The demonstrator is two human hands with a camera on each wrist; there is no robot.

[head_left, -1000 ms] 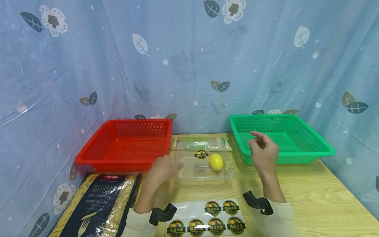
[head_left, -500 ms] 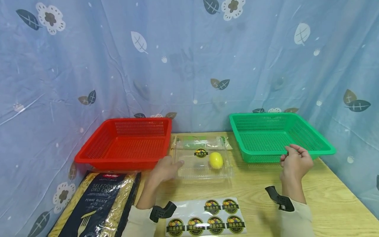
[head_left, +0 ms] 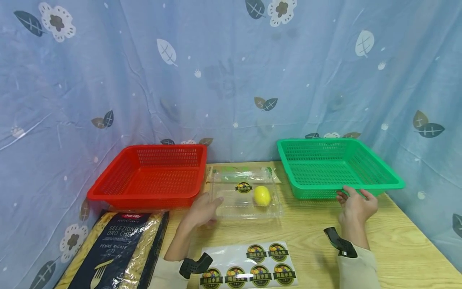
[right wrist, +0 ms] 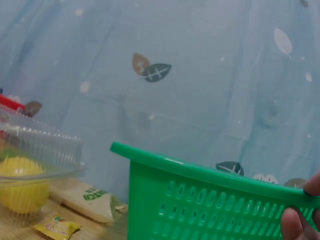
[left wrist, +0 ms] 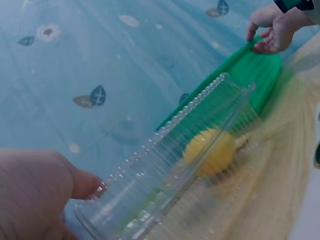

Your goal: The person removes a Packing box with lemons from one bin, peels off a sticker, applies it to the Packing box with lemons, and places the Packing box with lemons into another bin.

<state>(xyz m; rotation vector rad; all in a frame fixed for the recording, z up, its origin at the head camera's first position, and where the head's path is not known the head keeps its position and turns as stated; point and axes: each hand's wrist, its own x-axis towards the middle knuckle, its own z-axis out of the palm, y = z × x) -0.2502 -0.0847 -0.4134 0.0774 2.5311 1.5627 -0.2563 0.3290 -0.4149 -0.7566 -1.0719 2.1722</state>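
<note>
My right hand (head_left: 358,206) holds the front rim of a green plastic basket (head_left: 341,187); in the right wrist view, fingertips (right wrist: 295,225) show above and below that rim. A clear plastic clamshell box (head_left: 231,210) bears a round fruit sticker (head_left: 244,187) on its lid. Through its clear wall a yellow lemon-like fruit (head_left: 262,196) shows toward the right. My left hand (head_left: 203,210) is at the box's front left corner, its thumb stretched along the edge. In the left wrist view a fingertip (left wrist: 90,186) meets the box's ridged rim; the other fingers are mostly hidden.
A red basket (head_left: 162,180) stands at the back left, and a penne bag (head_left: 119,245) lies before it. Behind the box is a green-and-white packet (head_left: 276,176). A sticker sheet (head_left: 227,255) lies in front. The right wrist view shows a small yellow wrapper (right wrist: 57,227).
From over the green basket, my right hand has moved right and down to its front rim and taken hold there. The left hand stays by the clear box, with little movement.
</note>
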